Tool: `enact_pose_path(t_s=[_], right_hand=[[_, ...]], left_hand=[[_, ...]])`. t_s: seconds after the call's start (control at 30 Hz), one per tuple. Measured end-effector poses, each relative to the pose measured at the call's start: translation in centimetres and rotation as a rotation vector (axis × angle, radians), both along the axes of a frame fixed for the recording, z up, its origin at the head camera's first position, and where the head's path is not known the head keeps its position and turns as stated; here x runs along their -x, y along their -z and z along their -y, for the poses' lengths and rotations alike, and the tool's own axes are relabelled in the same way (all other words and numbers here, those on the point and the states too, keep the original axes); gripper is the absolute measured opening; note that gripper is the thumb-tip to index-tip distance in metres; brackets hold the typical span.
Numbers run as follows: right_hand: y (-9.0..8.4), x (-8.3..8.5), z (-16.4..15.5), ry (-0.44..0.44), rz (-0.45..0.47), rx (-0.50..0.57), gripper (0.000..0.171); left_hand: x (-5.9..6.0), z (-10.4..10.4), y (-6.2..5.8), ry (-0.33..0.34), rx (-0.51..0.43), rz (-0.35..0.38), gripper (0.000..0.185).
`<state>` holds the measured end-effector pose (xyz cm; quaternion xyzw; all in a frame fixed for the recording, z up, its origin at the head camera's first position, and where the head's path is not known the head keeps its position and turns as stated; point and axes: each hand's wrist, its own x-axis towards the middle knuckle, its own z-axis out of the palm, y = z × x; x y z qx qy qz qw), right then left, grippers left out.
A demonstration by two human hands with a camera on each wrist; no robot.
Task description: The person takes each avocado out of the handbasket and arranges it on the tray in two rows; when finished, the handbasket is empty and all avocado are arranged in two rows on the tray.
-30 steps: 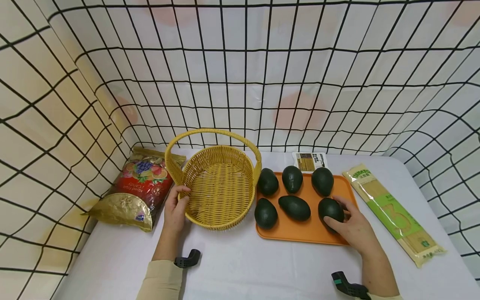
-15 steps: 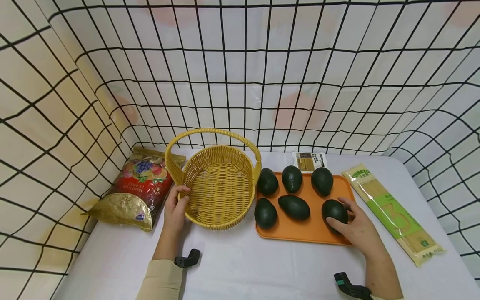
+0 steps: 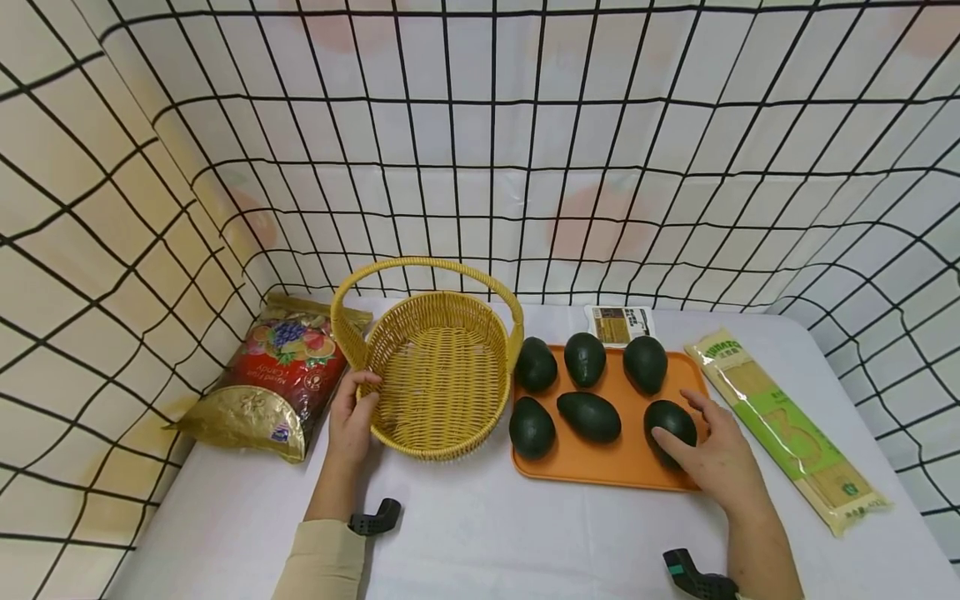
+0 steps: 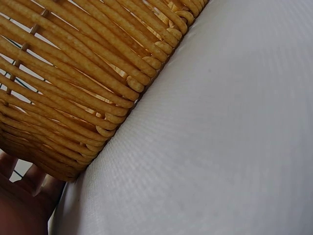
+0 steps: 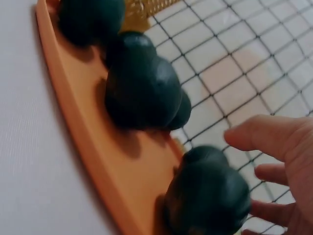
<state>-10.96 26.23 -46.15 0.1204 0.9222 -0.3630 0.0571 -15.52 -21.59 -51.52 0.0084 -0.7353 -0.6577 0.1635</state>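
Left hand: we see the left hand [image 3: 351,421] grasping the near-left rim of the basket, thumb hooked over the edge
Right hand: the right hand [image 3: 716,454] lies against the near-right avocado, fingers loosely spread round it; we cannot tell whether they actually clasp it
Table: a white-clothed table [image 3: 480,533] bears everything
Basket: the woven basket [image 3: 438,379] stands upright between the candy bag and the tray, handle up
Tray: the orange tray [image 3: 622,458] sits just right of the basket and carries six avocados
Pasta: a long pasta packet [image 3: 787,425] lies right of the tray
Candy bag: a red and gold candy bag [image 3: 273,383] lies left of the basket
Avocado: the near-right avocado [image 3: 667,421] rests on the tray's near-right corner
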Motion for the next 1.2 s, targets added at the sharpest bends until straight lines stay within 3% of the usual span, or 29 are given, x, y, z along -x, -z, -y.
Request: enact_pose_path(t_s=[0.13,0.27,0.57,0.93,1.2], right_hand=[[-1.5,-0.4,1.6,0.023,-0.124,-0.010,0.081],[-2.1,-0.4,4.2,-0.055,-0.221,0.043,0.067],[0.8,0.9,7.4,-0.261,-0.293,-0.009,0.050],[0.9,0.8,7.4,-0.253,-0.266,-0.049,0.046],[0.3,0.3,7.7,-0.226,-0.177,-0.123,0.054]], left_hand=[[0.0,0.0,-0.1,-0.002,-0.002,0.017,0.024],[-0.1,0.0,-0.1,-0.004,-0.009,0.019,0.024],[-0.1,-0.4,0.0,0.000,-0.018,-0.020,0.023],[-0.1,-0.2,-0.1,0.001,-0.006,0.005,0.024],[-0.1,-0.1,-0.2,-0.002,-0.001,0.020,0.024]])
